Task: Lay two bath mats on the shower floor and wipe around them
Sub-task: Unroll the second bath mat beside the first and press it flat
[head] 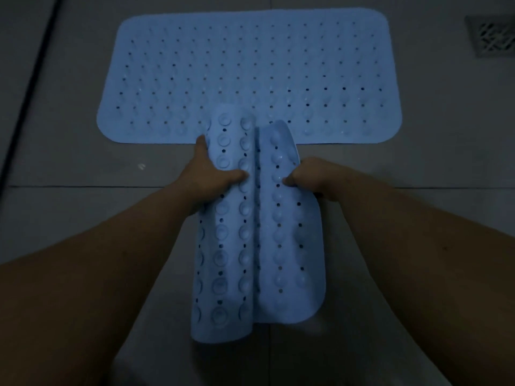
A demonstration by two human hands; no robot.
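One light blue bath mat (pixel 250 76) with rows of small holes lies flat on the grey tiled shower floor (pixel 69 168), across the far middle of the view. A second blue mat (pixel 259 246) is folded lengthwise, its suction cups facing up, and hangs in front of me above the floor. My left hand (pixel 211 174) grips its left fold, thumb on top. My right hand (pixel 309 174) pinches its right edge. The far tip of the held mat overlaps the near edge of the flat mat in the view.
A square metal floor drain (pixel 493 34) sits at the far right. A dark strip (pixel 30 90) runs along the floor at the left. Tile joints cross the floor beneath my arms. The room is dim.
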